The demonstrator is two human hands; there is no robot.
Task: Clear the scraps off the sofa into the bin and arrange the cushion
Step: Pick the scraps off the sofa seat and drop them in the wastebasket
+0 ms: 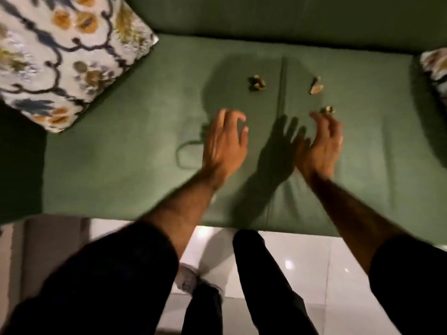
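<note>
A person leans over a green sofa (145,146), both hands spread above the seat, where three small scraps lie near the middle seam. The left hand (223,141) hovers with its fingers loosely curled and apart, holding nothing, short of the dark crumpled scrap (257,82) that sits just left of the seam. The right hand (323,141) reaches with parted fingers toward the nearest scrap (327,110), which lies at its fingertips; the blur leaves it unclear whether they touch it yet. A third, paler scrap (316,87) rests a little farther back, right of the seam.

A patterned cushion (65,56) lies tilted in the sofa's left corner, and the edge of a second patterned cushion (435,68) shows at the far right. No bin is in view.

The job appears barely begun, with every visible scrap on the seat. The pieces look light and crumbly, so a gentle pinch from above should serve better than a sweep, which might push them into the seam. Gathering all three into one cupped palm would likely save trips to the bin.
</note>
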